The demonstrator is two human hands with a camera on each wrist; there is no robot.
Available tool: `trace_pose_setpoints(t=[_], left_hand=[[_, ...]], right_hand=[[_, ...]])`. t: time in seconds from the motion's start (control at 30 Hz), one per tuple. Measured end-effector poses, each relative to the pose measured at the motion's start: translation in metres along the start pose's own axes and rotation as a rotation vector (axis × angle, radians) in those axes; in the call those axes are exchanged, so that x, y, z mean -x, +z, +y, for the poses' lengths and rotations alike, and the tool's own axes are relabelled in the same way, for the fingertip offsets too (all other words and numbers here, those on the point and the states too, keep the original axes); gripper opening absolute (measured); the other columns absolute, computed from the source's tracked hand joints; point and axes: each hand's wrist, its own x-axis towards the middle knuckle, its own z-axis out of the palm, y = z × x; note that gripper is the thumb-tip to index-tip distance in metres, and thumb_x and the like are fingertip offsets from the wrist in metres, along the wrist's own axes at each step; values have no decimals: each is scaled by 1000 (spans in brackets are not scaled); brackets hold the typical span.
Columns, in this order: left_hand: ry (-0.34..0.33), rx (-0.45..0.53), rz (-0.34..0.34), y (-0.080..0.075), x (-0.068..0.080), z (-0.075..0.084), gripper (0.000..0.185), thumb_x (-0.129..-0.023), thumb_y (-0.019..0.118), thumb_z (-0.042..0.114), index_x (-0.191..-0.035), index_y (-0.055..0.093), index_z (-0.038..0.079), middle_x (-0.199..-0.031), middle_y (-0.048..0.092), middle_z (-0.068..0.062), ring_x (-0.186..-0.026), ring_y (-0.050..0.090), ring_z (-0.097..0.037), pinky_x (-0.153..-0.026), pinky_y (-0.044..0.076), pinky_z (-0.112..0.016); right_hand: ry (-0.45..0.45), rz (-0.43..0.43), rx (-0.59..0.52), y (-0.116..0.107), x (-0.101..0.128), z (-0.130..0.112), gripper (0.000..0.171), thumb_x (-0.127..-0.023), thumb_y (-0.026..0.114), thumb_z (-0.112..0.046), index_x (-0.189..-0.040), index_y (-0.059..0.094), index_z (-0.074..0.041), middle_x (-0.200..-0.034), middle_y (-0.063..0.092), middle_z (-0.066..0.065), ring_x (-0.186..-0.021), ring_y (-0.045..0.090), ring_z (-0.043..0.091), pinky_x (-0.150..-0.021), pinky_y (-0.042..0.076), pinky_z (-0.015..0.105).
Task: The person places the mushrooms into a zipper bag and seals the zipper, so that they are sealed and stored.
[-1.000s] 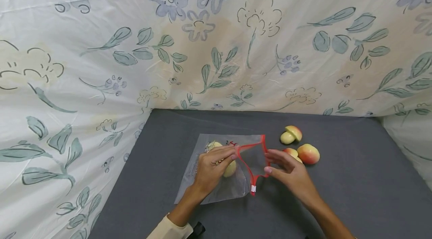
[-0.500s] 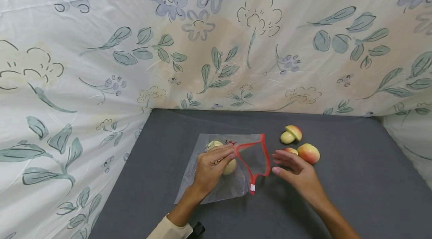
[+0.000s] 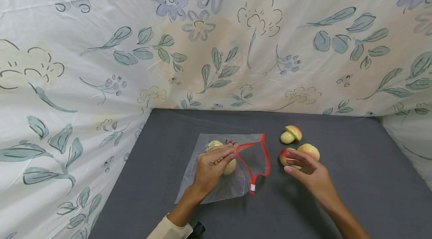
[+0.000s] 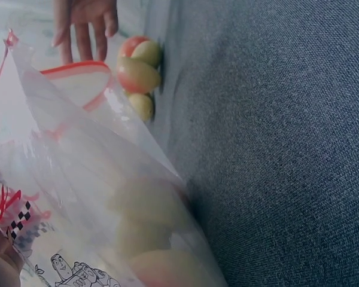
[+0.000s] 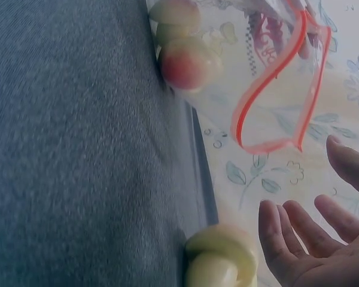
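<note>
My left hand [image 3: 210, 169] pinches the upper side of a clear zip bag [image 3: 231, 188] near its mouth. The bag's red zip edge [image 3: 268, 162] gapes toward the right, and a white slider [image 3: 252, 187] sits at its near end. Several rounded yellow-and-red things [image 5: 185, 64] lie inside, blurred by the plastic. My right hand [image 3: 315, 177] hovers right of the bag with spread, loosely bent fingers and nothing in them. It overlaps a red-and-yellow pair of rounded pieces [image 3: 308, 152] in the head view. Behind them lies a mushroom-shaped piece [image 3: 293, 134] with a yellow stem.
A dark grey cloth [image 3: 357, 164] covers the table. Floral curtains [image 3: 209, 74] hang behind it and along the left side. A black wrist strap [image 3: 197, 230] shows by the left sleeve [image 3: 172, 227].
My right hand has let go of the bag's red edge and moved right, over to the rounded pieces. The left hand and the bag have stayed nearly still.
</note>
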Motion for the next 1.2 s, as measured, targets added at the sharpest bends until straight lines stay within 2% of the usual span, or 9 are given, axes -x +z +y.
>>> trace_pose_setpoints(t=[0.37, 0.6, 0.83, 1.07, 1.2], left_hand=[[-9, 4, -4, -2, 1, 0, 27, -93, 80, 4, -120, 81, 2, -120, 79, -12, -115, 75, -34, -96, 61, -31], [-1, -7, -4, -1, 0, 0, 28, -92, 81, 4, -120, 81, 3, -119, 79, -12, -114, 75, -34, -98, 60, -31], [-9, -14, -6, -1, 0, 1, 27, -92, 81, 4, -119, 81, 3, -119, 79, -14, -114, 75, -34, -97, 61, -31], [-8, -19, -8, -1, 1, 0, 27, -93, 81, 6, -120, 81, 3, -118, 79, -15, -115, 75, -33, -98, 60, -32], [-8, -11, -4, -1, 2, -1, 26, -92, 81, 5, -119, 81, 3, -119, 79, -14, -114, 75, -33, -97, 60, -29]], right_hand=[[2, 77, 59, -18, 1, 8, 52, -95, 80, -7, -144, 61, -3, -129, 73, -10, -113, 70, 2, -87, 54, 13], [-2, 122, 71, -31, -1, 15, 54, -95, 80, -5, -144, 59, 2, -128, 74, -4, -113, 70, 4, -89, 54, 11], [34, 174, 122, -39, -3, 22, 56, -96, 81, -12, -146, 60, 0, -126, 72, -13, -112, 68, -4, -87, 53, 8], [51, 220, 130, -46, -8, 31, 55, -95, 83, -13, -144, 62, -1, -122, 72, -14, -111, 67, -5, -84, 55, 9], [97, 269, 201, -51, -11, 35, 56, -93, 86, -22, -142, 65, -5, -119, 69, -20, -110, 61, -10, -79, 51, 5]])
